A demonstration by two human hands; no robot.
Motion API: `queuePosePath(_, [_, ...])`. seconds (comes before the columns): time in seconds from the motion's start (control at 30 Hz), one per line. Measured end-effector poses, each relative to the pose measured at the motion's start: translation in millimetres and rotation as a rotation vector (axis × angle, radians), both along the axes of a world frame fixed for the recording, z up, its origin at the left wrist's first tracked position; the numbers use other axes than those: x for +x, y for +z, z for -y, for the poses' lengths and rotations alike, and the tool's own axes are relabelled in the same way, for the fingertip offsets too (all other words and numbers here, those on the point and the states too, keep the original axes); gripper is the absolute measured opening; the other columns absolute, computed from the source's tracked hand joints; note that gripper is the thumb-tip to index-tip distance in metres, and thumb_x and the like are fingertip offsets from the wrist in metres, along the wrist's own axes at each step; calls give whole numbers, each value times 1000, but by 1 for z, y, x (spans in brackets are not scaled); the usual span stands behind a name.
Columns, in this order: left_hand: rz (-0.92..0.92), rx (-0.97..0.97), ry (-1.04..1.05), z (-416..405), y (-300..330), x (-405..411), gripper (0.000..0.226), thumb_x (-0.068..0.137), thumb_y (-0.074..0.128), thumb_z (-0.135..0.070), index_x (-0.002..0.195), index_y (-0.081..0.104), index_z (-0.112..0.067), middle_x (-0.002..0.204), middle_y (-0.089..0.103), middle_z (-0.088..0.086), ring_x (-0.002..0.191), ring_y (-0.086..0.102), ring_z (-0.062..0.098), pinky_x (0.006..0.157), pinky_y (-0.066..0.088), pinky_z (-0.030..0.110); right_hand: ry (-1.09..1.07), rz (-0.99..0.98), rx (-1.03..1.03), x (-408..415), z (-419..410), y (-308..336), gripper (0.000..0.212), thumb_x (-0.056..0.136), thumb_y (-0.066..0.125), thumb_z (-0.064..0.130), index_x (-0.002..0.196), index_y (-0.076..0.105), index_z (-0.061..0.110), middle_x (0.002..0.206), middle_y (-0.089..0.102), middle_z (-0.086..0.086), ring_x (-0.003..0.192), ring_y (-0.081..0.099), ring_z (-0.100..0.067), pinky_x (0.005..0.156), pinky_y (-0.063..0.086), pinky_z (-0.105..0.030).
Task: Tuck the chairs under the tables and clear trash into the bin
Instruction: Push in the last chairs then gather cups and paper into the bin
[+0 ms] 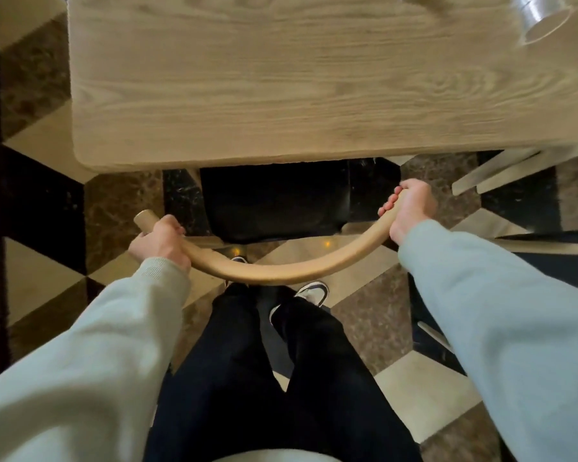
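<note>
- The table (247,78) is my landmark: a pale wood-grain top filling the upper view, its near edge running left to right just ahead of me.
- The chair (281,201) sits at that near edge, its black seat partly under the table top and partly out on my side. I judge the tuck is under way but not finished.
- The curved wooden backrest (281,273) bows toward me, its long axis lying parallel to the table's near edge; the chair faces the table squarely, with the seat front hidden beneath it.
- To finish well, I would push evenly with both arms, straight toward the table, so the chair does not twist, and stop before the backrest meets the table edge.
- My left hand (161,243) is wrapped closed around the backrest near its left tip; my right hand (411,208) is clamped around the right end.
- A clear plastic cup (541,21) lies tipped on the table's far right corner, likely trash for later.
</note>
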State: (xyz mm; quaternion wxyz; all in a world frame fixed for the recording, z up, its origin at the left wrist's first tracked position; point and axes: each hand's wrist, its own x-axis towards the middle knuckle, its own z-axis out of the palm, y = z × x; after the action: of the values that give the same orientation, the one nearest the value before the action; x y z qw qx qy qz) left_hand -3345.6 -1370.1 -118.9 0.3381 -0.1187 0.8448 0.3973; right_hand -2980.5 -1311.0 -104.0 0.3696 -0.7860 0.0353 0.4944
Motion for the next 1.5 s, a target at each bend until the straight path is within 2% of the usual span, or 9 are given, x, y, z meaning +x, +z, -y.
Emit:
queuePosePath(0.1, [17, 6, -8, -9, 1, -4, 62, 73, 75, -12, 132, 59, -15, 102, 69, 5, 84, 66, 16, 65, 51, 34, -6, 11, -7, -4, -10, -1, 15, 90, 56, 20, 75, 57, 16, 54, 52, 3, 46, 49, -13, 56, 51, -28])
queuePosePath(0.23, [23, 20, 18, -17, 3, -5, 56, 71, 73, -11, 126, 63, -13, 91, 71, 2, 75, 65, 13, 61, 47, 32, -6, 25, -2, -7, -21, -1, 14, 85, 57, 21, 72, 57, 17, 50, 50, 4, 41, 48, -14, 49, 51, -25])
queuePosePath(0.43, [32, 41, -49, -17, -2, -16, 39, 82, 72, -11, 117, 56, -17, 94, 73, 3, 78, 73, 11, 86, 59, 38, -18, 18, 28, -8, -16, -4, 10, 79, 59, 25, 74, 61, 16, 53, 54, 3, 45, 51, -14, 53, 53, -27])
queuePosePath(0.77, [114, 60, -222, -12, -3, -39, 53, 96, 71, -14, 142, 46, -13, 118, 70, 6, 92, 75, 10, 92, 61, 38, 40, -13, 19, -19, 2, -2, 10, 93, 61, 20, 93, 67, 13, 68, 57, 0, 58, 55, -14, 61, 61, -29])
queuePosePath(0.9, [157, 103, -278, -6, 1, -39, 54, 97, 74, -28, 142, 48, -13, 115, 69, 3, 97, 74, 13, 91, 60, 37, 179, 85, -24, -17, 3, 1, 26, 101, 63, 36, 114, 66, 14, 94, 70, -3, 85, 68, -17, 86, 63, -37])
queuePosePath(1.0, [154, 103, -285, 1, 0, -40, 47, 97, 72, -33, 135, 50, -17, 104, 73, 3, 95, 73, 14, 87, 58, 36, 288, 161, -99, -20, 10, 2, 56, 98, 66, 48, 141, 50, 17, 123, 62, -3, 111, 57, -21, 107, 47, -44])
queuePosePath(1.1, [127, 105, -245, 0, -2, -41, 45, 94, 75, -33, 131, 55, -16, 95, 77, 3, 87, 76, 13, 86, 60, 38, 286, 187, -94, -39, 41, -1, 68, 96, 68, 43, 150, 40, 12, 138, 56, -9, 121, 56, -28, 109, 48, -45])
queuePosePath(1.33, [244, 152, -258, -2, 0, -44, 38, 93, 77, -33, 123, 56, -24, 99, 75, 0, 92, 74, 12, 97, 57, 42, 371, 260, -87, -61, 63, -7, 60, 101, 61, 38, 150, 42, 10, 130, 60, -9, 108, 57, -27, 97, 46, -41])
queuePosePath(1.5, [286, 170, -272, -4, 6, -35, 53, 97, 73, -34, 141, 47, -22, 111, 72, 1, 102, 73, 13, 103, 54, 43, 405, 254, -103, -48, 50, -9, 65, 101, 62, 43, 154, 37, 14, 131, 59, -7, 114, 61, -27, 99, 54, -42])
